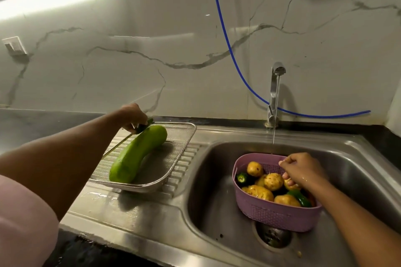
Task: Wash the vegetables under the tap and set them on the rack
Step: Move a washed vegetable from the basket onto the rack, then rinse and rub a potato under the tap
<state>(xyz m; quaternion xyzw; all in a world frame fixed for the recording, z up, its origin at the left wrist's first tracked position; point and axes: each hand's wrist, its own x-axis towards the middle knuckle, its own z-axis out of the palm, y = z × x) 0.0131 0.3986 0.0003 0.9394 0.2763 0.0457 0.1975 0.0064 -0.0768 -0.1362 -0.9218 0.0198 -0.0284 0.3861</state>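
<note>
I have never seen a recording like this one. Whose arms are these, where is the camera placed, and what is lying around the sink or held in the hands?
There is no machine here: the arms belong to a person who wears one camera on the head, so you look forward and down over their own hands.

The left hand holds a small dark green vegetable at the far end of the mesh rack, which stands on the draining board. A large pale green gourd already lies on that rack.

The right hand reaches into the purple basket, which stands in the sink, and its fingers curl round a potato. The basket holds potatoes and green peppers. The tap is running, a thin stream falling just behind the basket.
</note>
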